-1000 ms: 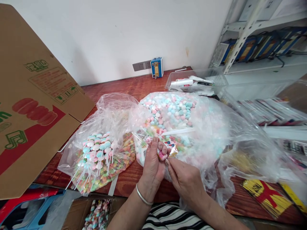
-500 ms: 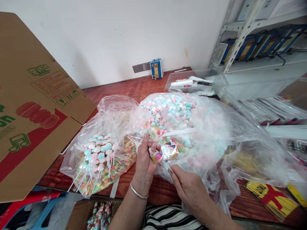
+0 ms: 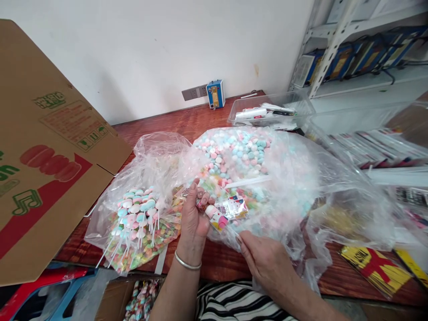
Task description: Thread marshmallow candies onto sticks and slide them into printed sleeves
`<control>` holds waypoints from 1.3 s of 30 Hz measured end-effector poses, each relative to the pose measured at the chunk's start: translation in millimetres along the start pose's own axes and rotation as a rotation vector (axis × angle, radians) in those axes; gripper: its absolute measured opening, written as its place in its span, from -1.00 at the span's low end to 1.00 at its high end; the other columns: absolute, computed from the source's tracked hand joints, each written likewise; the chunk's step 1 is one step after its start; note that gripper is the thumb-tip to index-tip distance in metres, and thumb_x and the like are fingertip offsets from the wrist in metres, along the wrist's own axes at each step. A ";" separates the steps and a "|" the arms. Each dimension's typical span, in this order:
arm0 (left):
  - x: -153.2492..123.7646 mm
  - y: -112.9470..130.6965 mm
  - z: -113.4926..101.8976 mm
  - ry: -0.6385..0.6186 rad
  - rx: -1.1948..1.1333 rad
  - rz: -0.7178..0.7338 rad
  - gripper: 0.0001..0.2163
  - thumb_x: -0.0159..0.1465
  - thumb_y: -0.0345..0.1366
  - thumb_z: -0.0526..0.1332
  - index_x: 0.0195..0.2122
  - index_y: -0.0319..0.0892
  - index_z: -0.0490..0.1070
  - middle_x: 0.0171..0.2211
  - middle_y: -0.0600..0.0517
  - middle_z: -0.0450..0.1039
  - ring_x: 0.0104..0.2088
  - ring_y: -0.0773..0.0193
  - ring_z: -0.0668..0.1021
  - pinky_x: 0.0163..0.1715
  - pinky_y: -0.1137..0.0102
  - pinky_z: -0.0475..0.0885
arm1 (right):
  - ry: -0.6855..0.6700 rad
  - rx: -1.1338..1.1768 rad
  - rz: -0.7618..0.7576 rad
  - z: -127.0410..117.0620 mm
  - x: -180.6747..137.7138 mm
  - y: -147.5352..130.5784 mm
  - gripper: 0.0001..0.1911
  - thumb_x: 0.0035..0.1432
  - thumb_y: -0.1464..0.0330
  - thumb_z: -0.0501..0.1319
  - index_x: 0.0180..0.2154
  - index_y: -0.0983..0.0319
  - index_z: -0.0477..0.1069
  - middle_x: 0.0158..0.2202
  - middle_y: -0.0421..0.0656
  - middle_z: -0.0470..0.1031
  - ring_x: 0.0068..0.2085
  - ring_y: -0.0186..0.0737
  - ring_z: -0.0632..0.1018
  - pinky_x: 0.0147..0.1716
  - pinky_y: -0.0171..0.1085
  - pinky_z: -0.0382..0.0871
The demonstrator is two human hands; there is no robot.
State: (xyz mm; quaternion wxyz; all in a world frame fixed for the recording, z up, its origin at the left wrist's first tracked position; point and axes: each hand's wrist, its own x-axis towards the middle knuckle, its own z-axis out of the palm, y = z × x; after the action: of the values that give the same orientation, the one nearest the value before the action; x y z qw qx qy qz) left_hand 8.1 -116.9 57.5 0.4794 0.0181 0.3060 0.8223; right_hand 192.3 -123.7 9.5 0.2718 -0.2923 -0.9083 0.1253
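My left hand [image 3: 194, 216] is closed round a small clear packet [image 3: 223, 210] with pink and yellow candy inside and a printed card at its top. My right hand [image 3: 264, 261] pinches the thin white stick at the packet's lower end, fingers together. Both hands hover above the near edge of a reddish wooden table [image 3: 200, 122]. Behind them lies a large clear bag of pastel round candies [image 3: 247, 156]. To the left, a second clear bag [image 3: 147, 214] holds marshmallow lollipops on white sticks over coloured ring sweets.
A big brown cardboard flap [image 3: 50, 147] leans at the left. A clear plastic tray [image 3: 270, 113] with tubes stands at the back, near a blue box [image 3: 216, 93] by the wall. More plastic-wrapped packs [image 3: 381, 151] and yellow-red cards [image 3: 371, 267] lie right. A metal shelf [image 3: 334, 44] rises behind.
My left hand has shifted left and tilted the packet, so it now points right. My right hand has drawn back down toward me along the stick.
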 end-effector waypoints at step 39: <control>-43.5 -47.5 -0.1 -0.099 0.186 -0.115 -0.73 0.23 -0.19 0.29 -0.07 -0.16 0.51 -0.08 -0.09 0.55 -0.11 0.17 0.58 -0.07 0.30 0.44 | -0.014 0.647 0.369 8.9 18.9 6.7 -0.73 0.40 0.28 -0.09 -0.25 0.18 0.32 -0.41 -0.20 0.44 -0.43 -0.26 0.45 -0.42 -0.34 0.27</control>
State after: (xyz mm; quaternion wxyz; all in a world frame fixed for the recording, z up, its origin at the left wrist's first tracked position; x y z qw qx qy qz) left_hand 68.5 -134.9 44.1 0.5365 0.0854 0.3575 0.7597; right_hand 177.5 -107.7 7.5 0.3166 -0.3492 -0.7557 0.4547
